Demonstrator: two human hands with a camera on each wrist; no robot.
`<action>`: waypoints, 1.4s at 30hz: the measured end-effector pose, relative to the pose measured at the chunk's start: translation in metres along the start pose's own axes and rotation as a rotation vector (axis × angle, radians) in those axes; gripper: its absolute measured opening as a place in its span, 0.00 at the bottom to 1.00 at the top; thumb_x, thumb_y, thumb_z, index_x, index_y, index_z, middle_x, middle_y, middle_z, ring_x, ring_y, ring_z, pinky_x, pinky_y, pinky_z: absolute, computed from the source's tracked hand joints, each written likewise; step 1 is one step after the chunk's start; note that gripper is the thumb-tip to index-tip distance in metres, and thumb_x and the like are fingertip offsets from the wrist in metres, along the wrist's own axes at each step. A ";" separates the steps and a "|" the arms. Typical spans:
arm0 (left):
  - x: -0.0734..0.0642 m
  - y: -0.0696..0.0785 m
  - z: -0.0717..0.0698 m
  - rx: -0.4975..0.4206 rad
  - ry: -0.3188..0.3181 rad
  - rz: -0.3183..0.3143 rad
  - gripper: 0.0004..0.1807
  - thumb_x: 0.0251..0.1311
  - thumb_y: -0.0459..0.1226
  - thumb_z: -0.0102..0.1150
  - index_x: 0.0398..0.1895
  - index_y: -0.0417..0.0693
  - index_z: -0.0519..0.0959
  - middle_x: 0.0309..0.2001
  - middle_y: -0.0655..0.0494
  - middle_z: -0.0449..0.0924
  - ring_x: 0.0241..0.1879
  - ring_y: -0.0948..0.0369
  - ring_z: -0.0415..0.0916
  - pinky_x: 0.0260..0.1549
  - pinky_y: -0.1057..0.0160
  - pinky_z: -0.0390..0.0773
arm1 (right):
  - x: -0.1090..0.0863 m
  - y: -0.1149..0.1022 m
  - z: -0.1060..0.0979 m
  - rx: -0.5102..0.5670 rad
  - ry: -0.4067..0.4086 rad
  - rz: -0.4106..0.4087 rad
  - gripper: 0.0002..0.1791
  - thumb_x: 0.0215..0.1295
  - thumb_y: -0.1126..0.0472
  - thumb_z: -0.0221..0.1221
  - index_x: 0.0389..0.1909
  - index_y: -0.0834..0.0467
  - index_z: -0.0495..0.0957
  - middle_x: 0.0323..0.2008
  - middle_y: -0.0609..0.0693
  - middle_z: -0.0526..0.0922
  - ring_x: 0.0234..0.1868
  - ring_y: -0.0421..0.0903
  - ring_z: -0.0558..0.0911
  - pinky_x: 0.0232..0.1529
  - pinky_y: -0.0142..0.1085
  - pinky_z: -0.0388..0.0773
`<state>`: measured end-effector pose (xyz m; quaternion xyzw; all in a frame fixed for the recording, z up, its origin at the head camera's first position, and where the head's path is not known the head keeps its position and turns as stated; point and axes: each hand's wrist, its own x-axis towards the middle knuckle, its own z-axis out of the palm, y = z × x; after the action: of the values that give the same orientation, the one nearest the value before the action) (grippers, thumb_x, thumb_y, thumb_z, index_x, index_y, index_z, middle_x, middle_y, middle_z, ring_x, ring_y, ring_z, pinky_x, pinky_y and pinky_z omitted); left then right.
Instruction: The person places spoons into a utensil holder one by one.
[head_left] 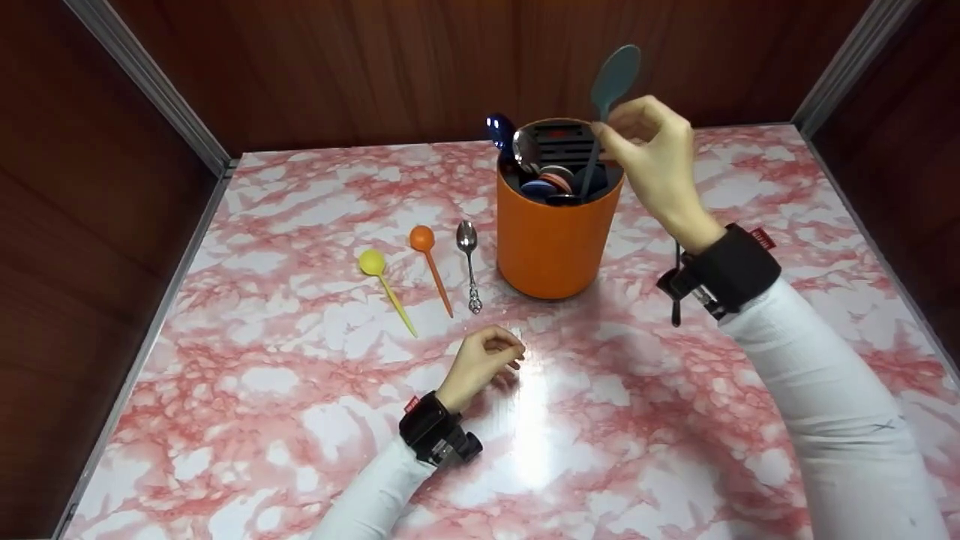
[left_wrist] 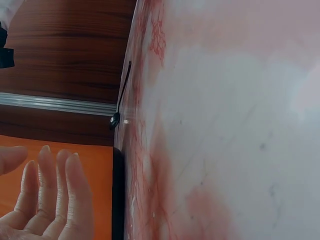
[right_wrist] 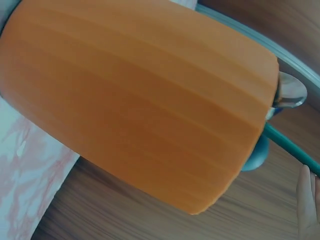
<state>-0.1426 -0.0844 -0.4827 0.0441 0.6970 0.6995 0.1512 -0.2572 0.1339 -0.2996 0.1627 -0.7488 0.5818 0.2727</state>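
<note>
My right hand (head_left: pixel 660 154) pinches a grey-green spoon (head_left: pixel 618 73) just below its bowl. That bowl points up above the orange utensil holder (head_left: pixel 555 244), while the handle (right_wrist: pixel 291 146) runs down into it. Standing in the holder are a shiny blue spoon (head_left: pixel 500 131), a metal spoon (head_left: pixel 526 150) and several other utensil heads. My left hand (head_left: pixel 484 364) hangs loosely curled over the table in front of the holder, with nothing in it. In the left wrist view its fingers (left_wrist: pixel 47 190) overlap the orange wall.
Left of the holder lie a yellow spoon (head_left: pixel 371 262), an orange spoon (head_left: pixel 422 238) and an ornate metal spoon (head_left: pixel 466 238). A black spoon (head_left: pixel 676 315) lies right of it, partly hidden by my right wrist. Wood-grain panels (head_left: pixel 375 67) wall in the marbled table (head_left: pixel 262 435).
</note>
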 end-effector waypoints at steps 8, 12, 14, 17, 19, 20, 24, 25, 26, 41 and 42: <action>0.000 0.000 0.000 -0.014 -0.003 0.006 0.08 0.61 0.29 0.58 0.39 0.30 0.76 0.29 0.53 0.78 0.22 0.59 0.78 0.18 0.65 0.79 | -0.007 0.010 0.000 -0.019 -0.038 -0.048 0.05 0.58 0.72 0.66 0.31 0.69 0.78 0.26 0.39 0.79 0.26 0.36 0.80 0.30 0.26 0.81; -0.001 -0.001 0.000 -0.020 -0.002 0.011 0.08 0.60 0.29 0.58 0.39 0.30 0.76 0.29 0.54 0.78 0.22 0.59 0.78 0.18 0.66 0.79 | -0.011 0.012 0.000 -0.038 -0.052 -0.054 0.05 0.57 0.72 0.66 0.31 0.69 0.79 0.26 0.39 0.79 0.24 0.35 0.79 0.30 0.26 0.80; 0.000 -0.002 0.000 -0.019 0.001 0.011 0.08 0.60 0.28 0.58 0.39 0.30 0.76 0.29 0.54 0.78 0.23 0.58 0.78 0.19 0.66 0.79 | -0.012 0.013 0.000 -0.038 -0.057 -0.052 0.06 0.57 0.71 0.67 0.31 0.69 0.79 0.26 0.39 0.79 0.24 0.34 0.80 0.29 0.25 0.80; 0.001 -0.003 0.001 -0.014 0.006 0.008 0.07 0.60 0.28 0.58 0.39 0.30 0.77 0.28 0.54 0.78 0.23 0.58 0.78 0.19 0.66 0.79 | -0.013 0.014 -0.001 -0.045 -0.063 -0.053 0.06 0.57 0.71 0.67 0.30 0.69 0.80 0.26 0.42 0.81 0.24 0.34 0.80 0.29 0.25 0.79; 0.001 -0.003 0.001 -0.011 0.007 0.005 0.07 0.60 0.28 0.58 0.39 0.30 0.76 0.28 0.54 0.78 0.23 0.58 0.78 0.19 0.65 0.80 | -0.014 0.014 -0.001 -0.053 -0.070 -0.052 0.06 0.57 0.71 0.67 0.30 0.69 0.80 0.26 0.45 0.82 0.24 0.34 0.80 0.30 0.25 0.78; 0.001 -0.003 0.001 -0.012 0.006 0.001 0.07 0.60 0.28 0.58 0.39 0.30 0.76 0.28 0.54 0.78 0.23 0.59 0.78 0.19 0.65 0.80 | -0.015 0.014 -0.002 -0.059 -0.075 -0.054 0.06 0.57 0.70 0.68 0.30 0.69 0.80 0.27 0.47 0.83 0.25 0.34 0.80 0.31 0.25 0.78; 0.001 -0.003 0.001 -0.010 0.002 -0.007 0.07 0.61 0.28 0.58 0.39 0.30 0.76 0.28 0.55 0.78 0.22 0.60 0.77 0.19 0.65 0.80 | -0.018 0.014 -0.004 -0.064 -0.090 -0.065 0.06 0.56 0.71 0.68 0.31 0.69 0.80 0.28 0.51 0.84 0.27 0.33 0.80 0.33 0.26 0.77; 0.001 -0.003 0.000 -0.012 0.001 -0.010 0.07 0.61 0.28 0.58 0.39 0.30 0.76 0.28 0.55 0.78 0.22 0.60 0.77 0.19 0.65 0.80 | -0.019 0.014 -0.005 -0.063 -0.095 -0.069 0.07 0.56 0.71 0.68 0.30 0.70 0.80 0.28 0.50 0.84 0.27 0.33 0.80 0.34 0.26 0.77; 0.001 -0.003 0.001 -0.010 0.000 -0.010 0.07 0.61 0.28 0.58 0.39 0.30 0.76 0.28 0.55 0.78 0.21 0.60 0.77 0.19 0.65 0.80 | -0.019 0.014 -0.006 -0.062 -0.098 -0.071 0.07 0.56 0.71 0.68 0.30 0.70 0.80 0.28 0.48 0.83 0.27 0.33 0.80 0.34 0.26 0.76; 0.001 -0.002 0.003 -0.019 -0.005 -0.015 0.07 0.60 0.28 0.58 0.40 0.31 0.76 0.30 0.53 0.79 0.21 0.60 0.77 0.19 0.66 0.80 | -0.025 0.019 -0.021 -0.077 -0.063 -0.025 0.02 0.58 0.71 0.66 0.32 0.67 0.83 0.30 0.51 0.84 0.30 0.36 0.80 0.34 0.24 0.78; 0.001 -0.002 0.003 -0.017 -0.005 -0.015 0.08 0.60 0.28 0.58 0.40 0.31 0.76 0.30 0.53 0.79 0.21 0.60 0.77 0.19 0.65 0.80 | -0.025 0.020 -0.023 -0.074 -0.060 -0.021 0.02 0.58 0.71 0.66 0.32 0.67 0.84 0.30 0.51 0.84 0.30 0.36 0.80 0.34 0.24 0.78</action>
<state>-0.1425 -0.0812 -0.4851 0.0392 0.6910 0.7042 0.1587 -0.2439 0.1592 -0.3265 0.1778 -0.7759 0.5455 0.2622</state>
